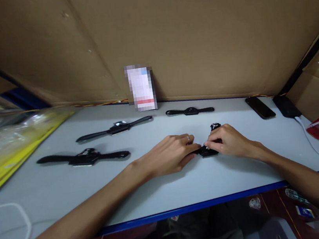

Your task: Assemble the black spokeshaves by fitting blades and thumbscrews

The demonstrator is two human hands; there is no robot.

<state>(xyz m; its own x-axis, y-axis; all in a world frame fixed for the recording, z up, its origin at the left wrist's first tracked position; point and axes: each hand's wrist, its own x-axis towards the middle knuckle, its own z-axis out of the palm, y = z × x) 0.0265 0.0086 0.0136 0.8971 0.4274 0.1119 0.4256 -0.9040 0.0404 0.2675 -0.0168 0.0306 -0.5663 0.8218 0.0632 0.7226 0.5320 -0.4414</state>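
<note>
Head view, only one camera. Both hands meet over a black watch (207,151) lying flat on the pale table (187,187), near the front edge, right of centre. Left hand (169,155) rests palm-down, fingers curled over the watch's left strap end; ring on one finger. Right hand (229,141) pinches at the watch body, thumb and forefinger closed on something small and pale at the case – looks like a film or tab, too small to be sure. So both hands are closed on the watch, left pinning, right pinching.

Doing this well, my read: keep the left hand pressing the strap flat so the case can't slide, and pull the tab low and slow along the face rather than straight up, otherwise the watch lifts or the tab tears.

Pose: both forearms come in from the lower corners, wrists low and near the table, right wrist bent slightly inward, fingertips of both hands almost touching.

Elsewhere: three more black watches laid out flat, well apart – near left (83,158), middle (115,129), far one (190,111). Two dark phones (260,107) at far right, one with a white cable (317,144). Yellow-edged plastic packets (9,148) at left. Cardboard wall (194,31) behind.
</note>
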